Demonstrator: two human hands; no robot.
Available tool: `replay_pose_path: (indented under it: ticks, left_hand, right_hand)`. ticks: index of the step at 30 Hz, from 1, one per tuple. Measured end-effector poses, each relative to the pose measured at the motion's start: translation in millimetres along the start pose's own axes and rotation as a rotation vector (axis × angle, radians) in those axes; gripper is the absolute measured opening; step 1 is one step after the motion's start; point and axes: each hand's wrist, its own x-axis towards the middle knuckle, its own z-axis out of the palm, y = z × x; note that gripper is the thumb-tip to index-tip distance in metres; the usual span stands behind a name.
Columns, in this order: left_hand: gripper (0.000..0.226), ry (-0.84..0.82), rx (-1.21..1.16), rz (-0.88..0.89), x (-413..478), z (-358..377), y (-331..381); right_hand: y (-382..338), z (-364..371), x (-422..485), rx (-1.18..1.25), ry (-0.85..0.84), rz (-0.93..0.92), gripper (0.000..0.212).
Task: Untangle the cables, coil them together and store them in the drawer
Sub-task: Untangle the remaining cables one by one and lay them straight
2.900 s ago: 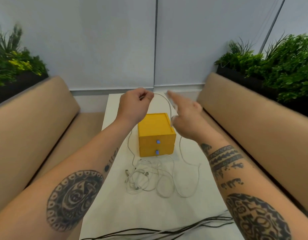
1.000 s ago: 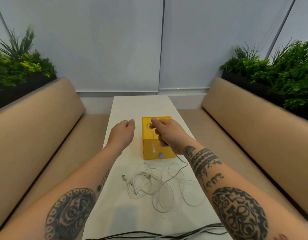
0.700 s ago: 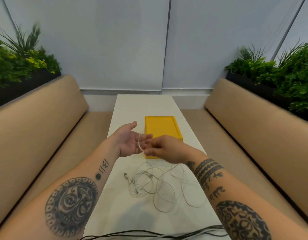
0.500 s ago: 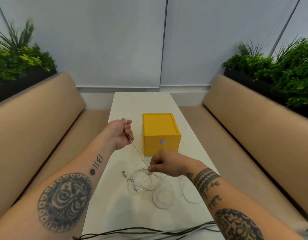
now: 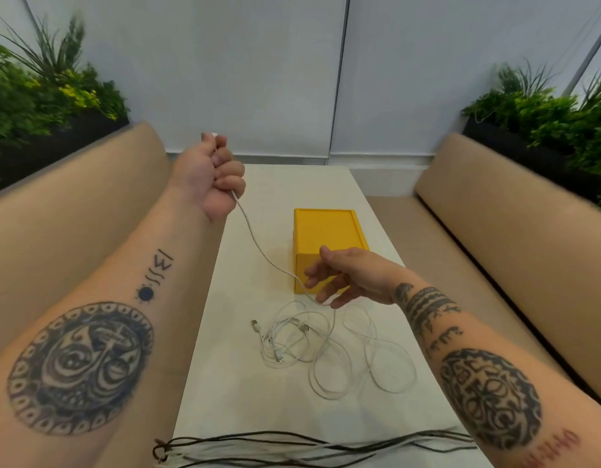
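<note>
A tangle of thin white cables (image 5: 321, 346) lies on the white table (image 5: 231, 393), just in front of a small yellow drawer box (image 5: 326, 231). My left hand (image 5: 213, 179) is raised at the table's left edge and grips one end of a white cable in its fist, the plug poking out at the top. That cable runs taut down and right to my right hand (image 5: 346, 276), which hovers in front of the box. Its loosely curled fingers let the cable pass through. The box's drawer fronts are mostly hidden behind my right hand.
Tan padded benches (image 5: 515, 238) run along both sides of the narrow table, with planters of green plants (image 5: 562, 119) behind them. A bundle of dark cords (image 5: 309, 447) lies across the table's near edge. A grey wall closes the far end.
My left hand has lifted up and away with the cable end, pulling the strand taut. My right hand has eased its pinch near the pile and risen slightly.
</note>
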Motion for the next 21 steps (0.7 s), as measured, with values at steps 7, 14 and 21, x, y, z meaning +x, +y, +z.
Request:
replay_pose_path:
  ticks: [7,14,21]
  left_hand:
    - [0.042,0.182,-0.030,0.129,6,-13,8]
    - [0.036,0.479,0.309,-0.015,9,-83,-35]
    - [0.023,0.564,0.584,-0.361,2,-132,-88]
  right_hand:
    - [16,32,13,-0.468,-0.242,0.130,0.050]
    - [68,19,29,-0.603,0.060,0.395,0.046]
    - [102,18,73,-0.857,0.286,0.451,0.046]
